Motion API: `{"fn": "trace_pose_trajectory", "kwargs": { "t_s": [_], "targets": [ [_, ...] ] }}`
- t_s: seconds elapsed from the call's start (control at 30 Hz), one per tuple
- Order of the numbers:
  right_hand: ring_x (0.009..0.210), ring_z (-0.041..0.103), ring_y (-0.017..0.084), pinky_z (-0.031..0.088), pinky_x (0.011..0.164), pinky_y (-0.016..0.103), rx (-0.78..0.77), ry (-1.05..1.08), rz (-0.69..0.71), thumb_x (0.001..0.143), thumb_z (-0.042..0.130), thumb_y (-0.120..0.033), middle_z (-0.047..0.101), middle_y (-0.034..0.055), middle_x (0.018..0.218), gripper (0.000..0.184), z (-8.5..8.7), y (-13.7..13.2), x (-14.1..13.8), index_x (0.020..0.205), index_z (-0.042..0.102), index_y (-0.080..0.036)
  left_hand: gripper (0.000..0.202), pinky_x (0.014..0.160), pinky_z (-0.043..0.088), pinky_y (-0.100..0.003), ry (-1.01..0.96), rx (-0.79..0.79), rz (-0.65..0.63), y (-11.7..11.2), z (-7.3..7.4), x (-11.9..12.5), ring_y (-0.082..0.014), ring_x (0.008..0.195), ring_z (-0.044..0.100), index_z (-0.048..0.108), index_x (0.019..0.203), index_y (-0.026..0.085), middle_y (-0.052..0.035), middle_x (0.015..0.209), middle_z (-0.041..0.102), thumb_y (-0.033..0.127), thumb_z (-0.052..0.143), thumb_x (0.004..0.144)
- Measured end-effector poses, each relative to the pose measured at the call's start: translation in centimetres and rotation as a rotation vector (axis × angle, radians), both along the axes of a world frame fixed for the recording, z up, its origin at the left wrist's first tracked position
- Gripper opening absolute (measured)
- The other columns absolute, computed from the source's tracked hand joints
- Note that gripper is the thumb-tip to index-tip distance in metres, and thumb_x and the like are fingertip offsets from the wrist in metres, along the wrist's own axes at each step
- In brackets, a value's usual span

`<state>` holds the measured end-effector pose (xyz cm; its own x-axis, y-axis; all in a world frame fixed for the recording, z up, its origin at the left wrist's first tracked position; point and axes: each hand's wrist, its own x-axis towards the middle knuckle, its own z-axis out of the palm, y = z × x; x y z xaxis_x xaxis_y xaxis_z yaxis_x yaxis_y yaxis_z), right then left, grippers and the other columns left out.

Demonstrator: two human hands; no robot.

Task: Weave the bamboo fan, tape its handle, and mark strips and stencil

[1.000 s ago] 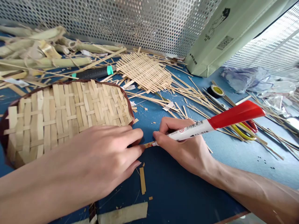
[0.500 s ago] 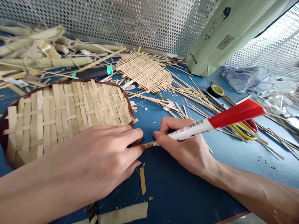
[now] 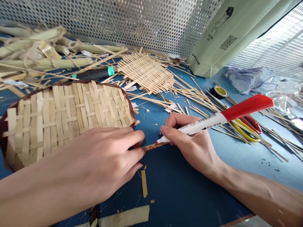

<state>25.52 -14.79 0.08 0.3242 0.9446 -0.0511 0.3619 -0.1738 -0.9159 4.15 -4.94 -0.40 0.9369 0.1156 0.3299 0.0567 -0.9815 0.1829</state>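
Note:
My right hand (image 3: 189,138) is closed around a white marker (image 3: 201,124) with a red cap on its back end. Its red tip meets, or hovers just over, a narrow bamboo strip (image 3: 151,147) bearing small red marks. The strip's left end lies under the fingertips of my left hand (image 3: 115,154), which pinches or presses it; its right end runs behind my right fingers. Beside and partly beneath my left hand is a woven bamboo panel (image 3: 71,110) with a dark brown bound edge.
Behind lie a finer woven bamboo mat (image 3: 146,72), loose strips and a black-and-green handled tool (image 3: 94,73). Scissors (image 3: 246,130) and black tape (image 3: 219,91) are at right, near a green bag (image 3: 210,63). Bamboo stalks (image 3: 47,63) fill the back left. A short strip (image 3: 144,183) lies in front.
My right hand and the marker have shifted slightly right and up, baring more of the strip and its red marks. My left hand stays in place.

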Motion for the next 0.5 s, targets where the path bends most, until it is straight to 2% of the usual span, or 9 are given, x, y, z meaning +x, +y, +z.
{"fn": "trace_pose_trajectory", "kwargs": {
  "t_s": [0.33,0.5],
  "targets": [
    [0.052,0.042,0.012,0.029,0.050,0.028,0.023,0.025,-0.001,0.086,0.072,-0.033,0.050,-0.0038,0.054,0.037,-0.16,0.10,-0.08,0.057,0.051,-0.023,0.063,0.062,0.056,-0.040,-0.007,-0.005,0.002,0.02,0.18,0.30,-0.0162,0.072,0.074,0.084,0.101,0.030,0.0011,0.090,0.076,0.032,0.023,0.118],
    [0.054,0.042,0.013,0.031,0.051,0.031,0.015,0.052,-0.016,0.086,0.074,-0.032,0.051,-0.0031,0.055,0.038,0.13,0.09,0.18,0.057,0.051,-0.023,0.062,0.062,0.056,-0.039,-0.008,0.007,0.003,-0.07,0.17,0.04,-0.0173,0.073,0.075,0.080,0.090,0.029,0.0002,0.091,0.077,0.030,0.024,0.117]
  ]
}}
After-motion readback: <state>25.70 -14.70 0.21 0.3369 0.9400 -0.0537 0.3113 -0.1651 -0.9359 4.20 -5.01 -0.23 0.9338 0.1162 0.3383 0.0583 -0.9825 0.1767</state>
